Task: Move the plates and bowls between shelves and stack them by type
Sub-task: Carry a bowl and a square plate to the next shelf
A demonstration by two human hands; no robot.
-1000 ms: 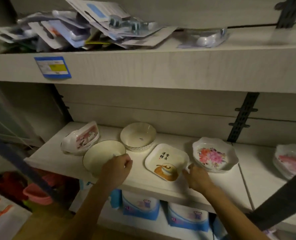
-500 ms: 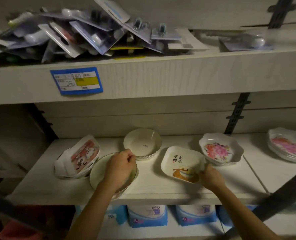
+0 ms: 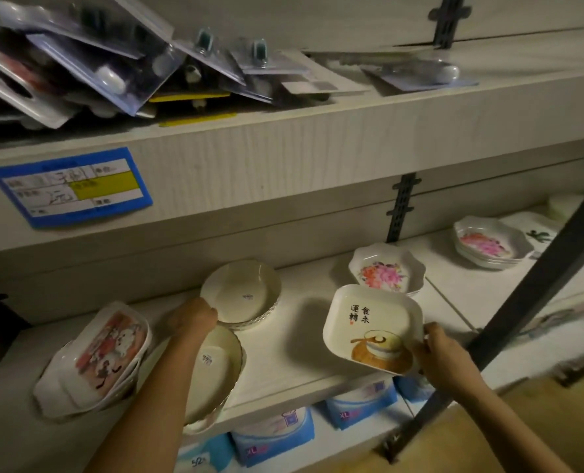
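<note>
In the head view, the right hand [image 3: 444, 353] pinches the near right rim of the square plate [image 3: 372, 327]. It holds the plate tilted above the front edge of the shelf [image 3: 283, 363], probably to carry it to matching plates. The left hand [image 3: 193, 319] curls on the near rim of the rear cream bowl [image 3: 241, 295], toward the shelf's back. It seems to grip this bowl to stack it with the front cream bowl [image 3: 215, 370] at the front edge, under the forearm.

Dim pale wood-grain shelving [image 3: 283, 158], dark metal uprights [image 3: 401, 206], yellowish floor [image 3: 539, 421]
</note>
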